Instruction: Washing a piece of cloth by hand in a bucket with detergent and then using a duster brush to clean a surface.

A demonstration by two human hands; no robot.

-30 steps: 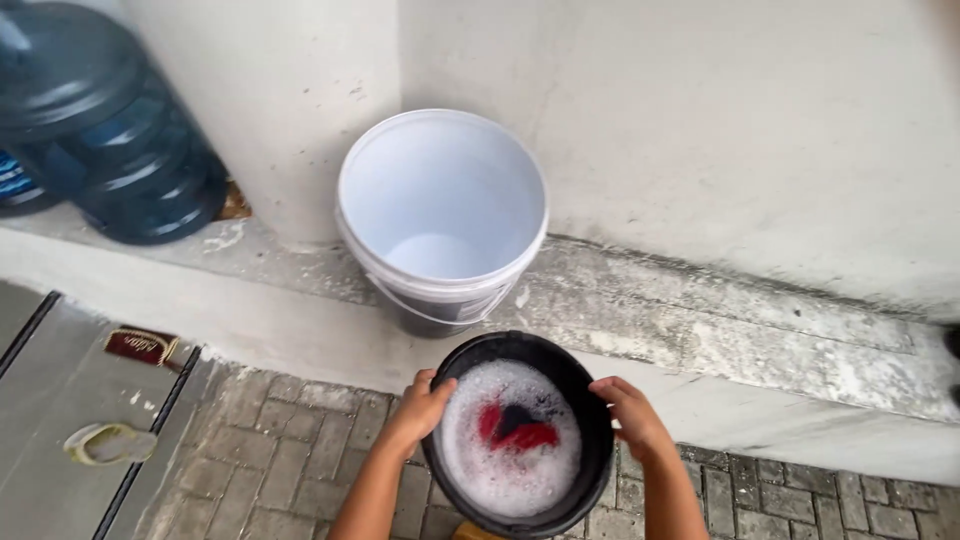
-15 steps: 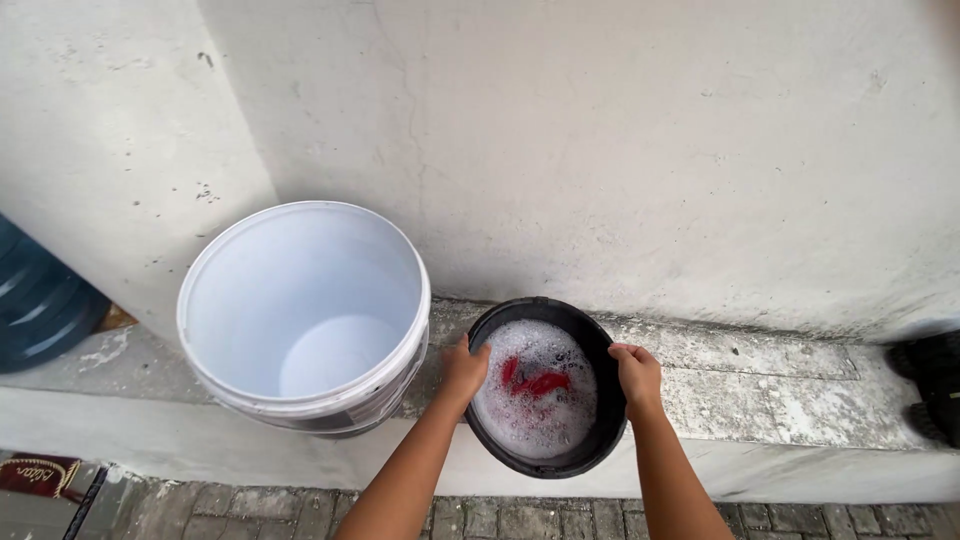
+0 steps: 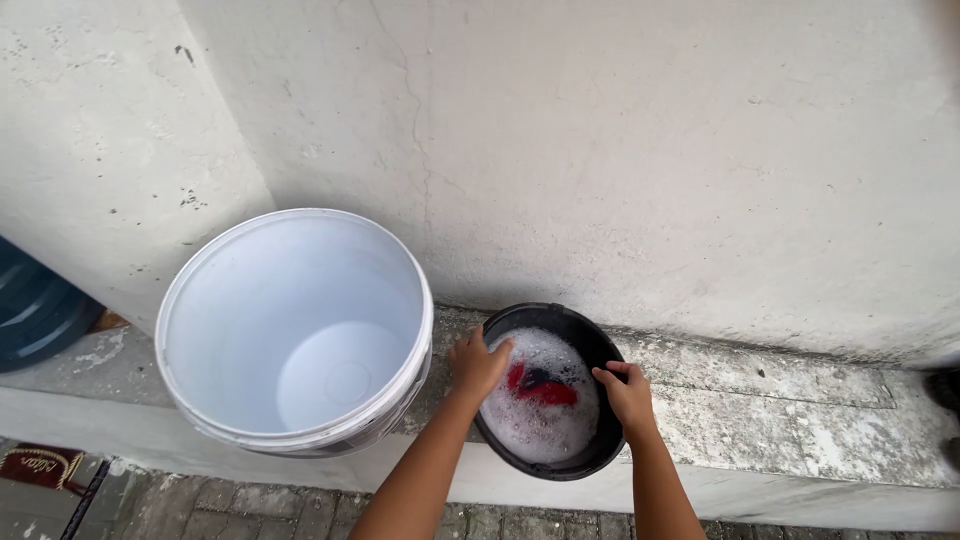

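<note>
Standing at the left on the concrete ledge (image 3: 800, 420) was a white bucket (image 3: 295, 330), apparently empty; just right of it sat a black basin (image 3: 590, 345) of suds and red cloth (image 3: 545, 390). The left hand (image 3: 478, 365) and right hand (image 3: 627, 395) each gripped the basin's rim. Keeping both grips firm and the basin level seemed wise, since soapy water could slosh.

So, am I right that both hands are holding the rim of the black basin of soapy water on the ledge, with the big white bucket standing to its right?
Not quite: the head view shows the white bucket standing to the left of the black basin, not the right. The rest holds: the left hand and right hand each grip the basin's rim, and it sits on the ledge with suds and red cloth inside.
</note>
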